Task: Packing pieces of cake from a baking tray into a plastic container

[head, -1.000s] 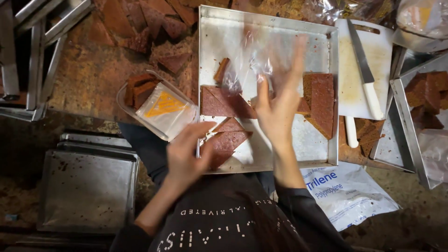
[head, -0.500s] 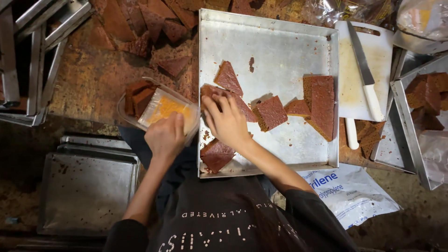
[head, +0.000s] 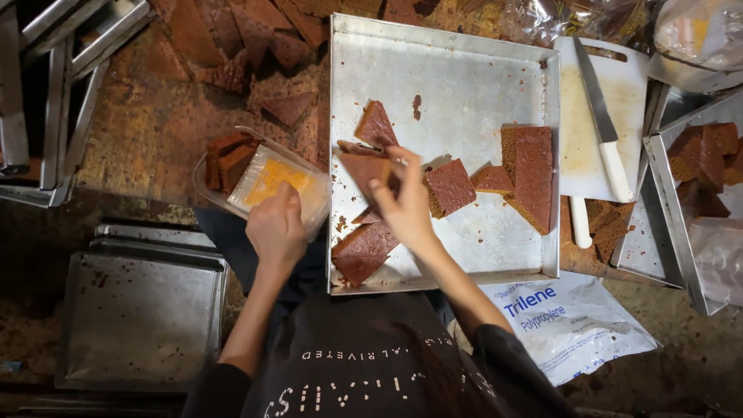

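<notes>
Over the near-left corner of the metal baking tray (head: 464, 85) my right hand (head: 406, 205) has its fingers pinched shut on a triangular brown cake slice (head: 368, 166), lifted a little above the tray floor. At nine o'clock from that hand, my left hand (head: 277, 228) is clamped over the rim of a clear plastic container (head: 267, 178) with an orange label, which sits just off the tray's left wall and already shows brown pieces inside. More cake pieces lie on the tray: a wedge (head: 377, 124) at twelve o'clock from the held slice, a square piece (head: 449, 187) at three o'clock, and a tall slab (head: 530, 174) beyond it. At three o'clock, off the tray, a knife (head: 604, 124) rests on a white cutting board (head: 576, 155).
</notes>
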